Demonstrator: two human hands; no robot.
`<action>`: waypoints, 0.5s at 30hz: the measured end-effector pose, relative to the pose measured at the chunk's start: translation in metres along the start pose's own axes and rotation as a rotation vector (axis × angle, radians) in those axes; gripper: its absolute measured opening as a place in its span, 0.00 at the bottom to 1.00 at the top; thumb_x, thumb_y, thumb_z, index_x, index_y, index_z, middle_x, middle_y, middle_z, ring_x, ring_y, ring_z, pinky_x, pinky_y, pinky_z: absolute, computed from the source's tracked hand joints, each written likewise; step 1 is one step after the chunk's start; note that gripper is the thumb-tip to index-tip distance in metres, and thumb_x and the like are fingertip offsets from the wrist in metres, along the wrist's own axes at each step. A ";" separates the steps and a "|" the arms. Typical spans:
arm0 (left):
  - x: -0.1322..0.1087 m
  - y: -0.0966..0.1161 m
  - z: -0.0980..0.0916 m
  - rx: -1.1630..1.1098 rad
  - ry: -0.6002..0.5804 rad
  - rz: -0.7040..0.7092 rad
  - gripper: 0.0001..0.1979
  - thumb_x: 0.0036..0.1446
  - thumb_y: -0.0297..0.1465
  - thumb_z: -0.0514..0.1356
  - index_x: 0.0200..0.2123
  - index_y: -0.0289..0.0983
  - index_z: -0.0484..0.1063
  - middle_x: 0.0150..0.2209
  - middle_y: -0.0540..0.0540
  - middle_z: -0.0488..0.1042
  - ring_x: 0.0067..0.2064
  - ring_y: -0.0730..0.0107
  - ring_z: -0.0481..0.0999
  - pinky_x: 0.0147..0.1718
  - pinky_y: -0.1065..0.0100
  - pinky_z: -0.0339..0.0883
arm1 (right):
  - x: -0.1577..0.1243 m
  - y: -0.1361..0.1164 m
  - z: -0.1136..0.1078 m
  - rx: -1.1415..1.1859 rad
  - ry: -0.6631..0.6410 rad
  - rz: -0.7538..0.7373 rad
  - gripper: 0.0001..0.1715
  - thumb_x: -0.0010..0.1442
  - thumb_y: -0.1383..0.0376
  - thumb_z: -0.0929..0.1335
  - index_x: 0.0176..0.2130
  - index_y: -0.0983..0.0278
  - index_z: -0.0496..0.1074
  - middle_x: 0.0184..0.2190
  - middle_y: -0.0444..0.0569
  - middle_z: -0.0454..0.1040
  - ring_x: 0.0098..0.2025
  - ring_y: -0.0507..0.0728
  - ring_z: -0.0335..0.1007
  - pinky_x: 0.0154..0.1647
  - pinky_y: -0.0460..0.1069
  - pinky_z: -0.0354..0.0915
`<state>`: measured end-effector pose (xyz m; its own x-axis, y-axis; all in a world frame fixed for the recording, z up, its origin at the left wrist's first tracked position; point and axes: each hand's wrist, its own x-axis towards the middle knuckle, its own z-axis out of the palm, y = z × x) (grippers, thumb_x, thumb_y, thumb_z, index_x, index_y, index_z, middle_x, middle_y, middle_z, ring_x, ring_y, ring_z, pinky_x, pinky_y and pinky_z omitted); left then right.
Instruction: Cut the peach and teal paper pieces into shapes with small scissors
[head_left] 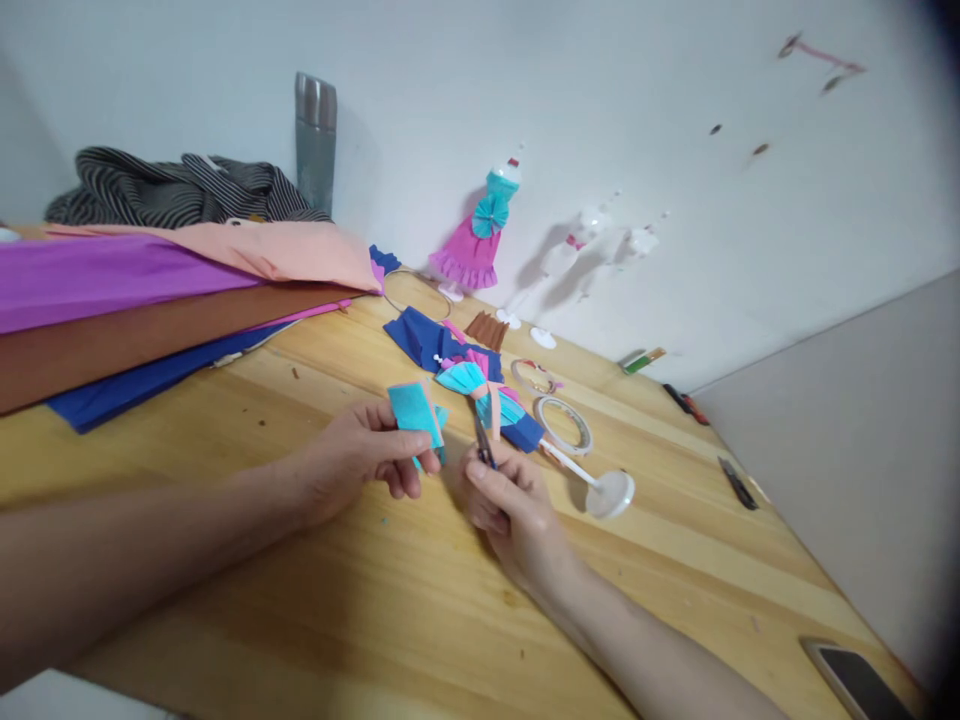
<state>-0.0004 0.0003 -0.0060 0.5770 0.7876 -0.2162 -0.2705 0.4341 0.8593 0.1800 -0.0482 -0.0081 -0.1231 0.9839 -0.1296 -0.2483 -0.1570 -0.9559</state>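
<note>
A folded piece of turquoise crepe paper, with a peach layer along its edge, is in the left hand, held up above the desk. The left grip pinches it between the thumb, which lies across the front, and the fingers behind. Just beside it, the right hand has its grip closed around small dark scissors, the blades pointing away from the person; whether the blades are parted is too small to tell.

Just beyond the hands, a doll stand lies on its side, its white round base toward the right. At its other end are a turquoise bow with a peach middle and hanging strip, and dark blue crepe paper with pink pieces. A roll of tape lies near the stem, a thinner ring behind it, and pleated brown paper farther back.

Against the wall stand a dressed doll form in turquoise and pink and two white forms. To the left, layered sheets in peach, purple, brown and blue lie before a striped cloth and an upright grey bottle. At the right edge lie a black cutter and, nearer, a phone.
</note>
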 end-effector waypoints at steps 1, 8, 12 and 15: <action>0.000 -0.001 0.000 0.016 -0.033 -0.015 0.12 0.45 0.36 0.70 0.25 0.33 0.76 0.27 0.48 0.78 0.21 0.78 0.73 0.20 0.76 0.64 | 0.001 -0.002 0.001 0.010 0.026 -0.016 0.20 0.49 0.55 0.75 0.25 0.64 0.65 0.13 0.32 0.49 0.15 0.44 0.36 0.17 0.45 0.33; -0.001 -0.006 0.001 0.198 -0.276 -0.169 0.14 0.48 0.39 0.67 0.23 0.33 0.77 0.18 0.47 0.75 0.19 0.76 0.73 0.19 0.78 0.62 | 0.000 -0.007 0.002 0.016 -0.027 -0.028 0.21 0.48 0.53 0.76 0.32 0.67 0.71 0.13 0.32 0.50 0.15 0.44 0.35 0.16 0.45 0.33; -0.003 -0.005 0.005 0.181 -0.317 -0.181 0.11 0.48 0.36 0.67 0.23 0.34 0.76 0.19 0.49 0.76 0.20 0.77 0.74 0.19 0.78 0.63 | -0.002 -0.006 0.001 -0.036 -0.098 -0.018 0.21 0.50 0.52 0.75 0.30 0.66 0.70 0.14 0.33 0.51 0.15 0.44 0.36 0.17 0.45 0.34; -0.002 -0.005 0.008 0.217 -0.296 -0.194 0.12 0.47 0.37 0.67 0.22 0.33 0.75 0.18 0.49 0.75 0.19 0.77 0.73 0.19 0.78 0.64 | -0.003 -0.004 0.000 -0.113 -0.160 -0.037 0.20 0.52 0.52 0.74 0.27 0.66 0.70 0.14 0.36 0.55 0.16 0.46 0.42 0.18 0.45 0.40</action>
<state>0.0058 -0.0069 -0.0057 0.8066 0.5265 -0.2688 0.0159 0.4352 0.9002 0.1819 -0.0503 -0.0041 -0.2690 0.9613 -0.0592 -0.1476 -0.1019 -0.9838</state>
